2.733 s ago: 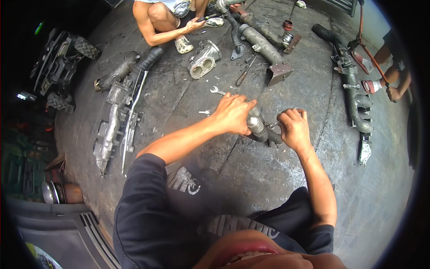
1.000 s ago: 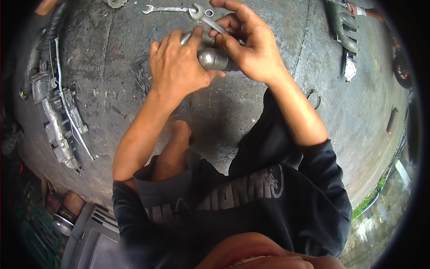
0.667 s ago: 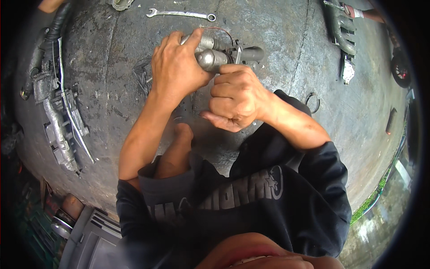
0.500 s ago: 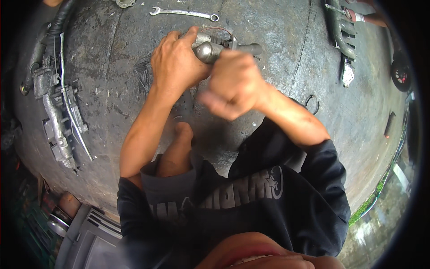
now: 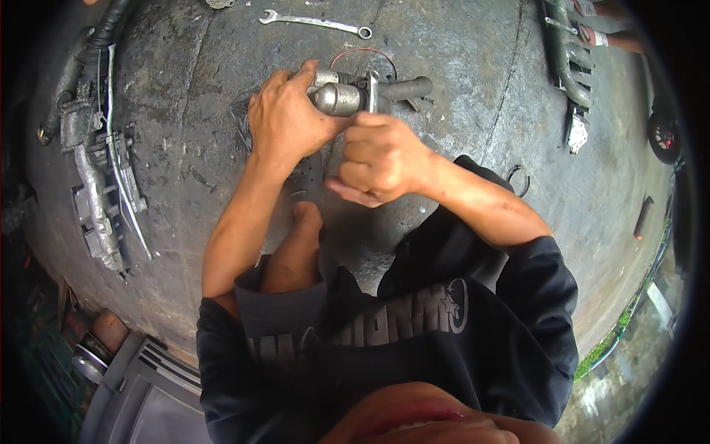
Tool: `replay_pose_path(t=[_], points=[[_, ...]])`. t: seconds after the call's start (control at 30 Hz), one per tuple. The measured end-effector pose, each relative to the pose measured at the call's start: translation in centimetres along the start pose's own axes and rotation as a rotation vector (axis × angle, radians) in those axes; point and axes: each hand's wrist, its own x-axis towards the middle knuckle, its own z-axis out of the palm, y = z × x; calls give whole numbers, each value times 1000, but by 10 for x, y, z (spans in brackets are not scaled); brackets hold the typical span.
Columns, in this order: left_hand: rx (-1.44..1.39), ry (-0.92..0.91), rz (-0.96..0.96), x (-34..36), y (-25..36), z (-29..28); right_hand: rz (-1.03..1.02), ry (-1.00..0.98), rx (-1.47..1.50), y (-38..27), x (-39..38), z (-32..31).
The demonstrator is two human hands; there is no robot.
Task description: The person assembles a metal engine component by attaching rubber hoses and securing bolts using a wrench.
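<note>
A grey metal engine part (image 5: 340, 98) with a domed cylinder and a side pipe lies on the floor ahead of me. My left hand (image 5: 285, 118) is closed round its left end, thumb side toward me. In my right hand (image 5: 381, 159), the fingers are wrapped round a silver wrench (image 5: 373, 95). The wrench's head lies against the part, where the pipe meets the body. Behind the part arches a thin red wire (image 5: 366, 49). The palm side of both hands is hidden.
A combination wrench (image 5: 318, 22) lies beyond the part. Long metal engine parts (image 5: 92, 189) are at left, a manifold-like pipe (image 5: 566, 63) at far right. A black ring (image 5: 521, 180) lies to the right. Another person's feet (image 5: 592, 35) show at top right; a grey case (image 5: 151, 399) stands lower left.
My right hand, blurred before, has come toward me and slightly left with the wrench, showing more of its shaft. My left hand keeps its hold. The whole view has shifted a little.
</note>
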Motion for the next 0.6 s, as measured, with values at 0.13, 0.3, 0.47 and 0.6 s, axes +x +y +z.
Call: replay_pose_path(t=[0.13,0.3,0.47,0.6], points=[[-7,23,5,-1,-4,0,39,128,-48,9,4,-6],[-3,27,20,-3,-3,4,-16,-37,-128,5,-10,13],[17,56,43,0,-2,8,54,-115,-124,2,-5,14],[26,30,13,0,-2,5,30,-109,-127,-3,8,-4]])
